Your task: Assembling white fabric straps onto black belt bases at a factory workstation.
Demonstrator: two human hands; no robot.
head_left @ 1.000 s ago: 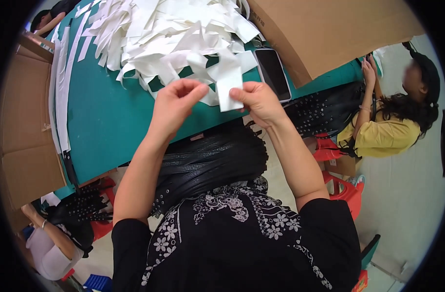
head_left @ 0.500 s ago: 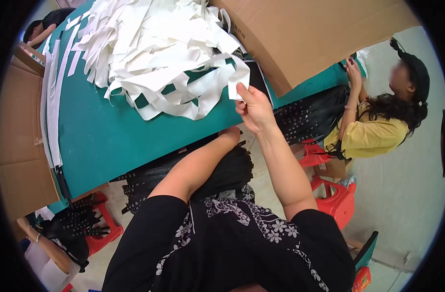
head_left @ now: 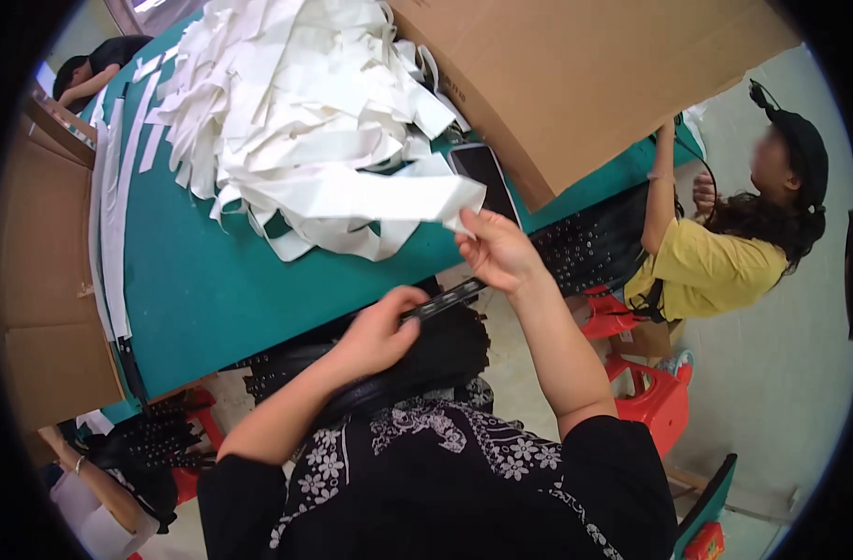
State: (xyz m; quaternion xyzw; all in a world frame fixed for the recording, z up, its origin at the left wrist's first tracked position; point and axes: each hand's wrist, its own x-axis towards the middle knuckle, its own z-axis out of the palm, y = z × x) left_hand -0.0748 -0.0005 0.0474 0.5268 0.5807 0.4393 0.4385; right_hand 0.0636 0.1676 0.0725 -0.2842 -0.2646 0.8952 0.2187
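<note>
My right hand (head_left: 499, 250) pinches the end of a white fabric strip (head_left: 352, 194) between thumb and fingers. That strip runs left, drawn fairly flat, into a large heap of white strips (head_left: 286, 84) on the green table. Closer to my body, at the table's near edge, my left hand (head_left: 382, 329) is closed on a black strap (head_left: 445, 301) with a row of metal eyelets. The strap's far end reaches just below my right hand. More black eyelet straps (head_left: 426, 347) hang in a bundle beneath my hands, partly hidden by my left arm.
A dark phone-like slab (head_left: 482, 177) lies beside a large cardboard box (head_left: 594, 84) on the green table (head_left: 230, 299). Another carton (head_left: 48, 280) stands at the left. A co-worker in yellow (head_left: 725, 266) sits at right near red stools (head_left: 652, 401); other people work at the far left and lower left.
My left hand has come up from below the table edge with a black strap. My right hand has moved slightly right and nearer, and its white strip now lies straighter.
</note>
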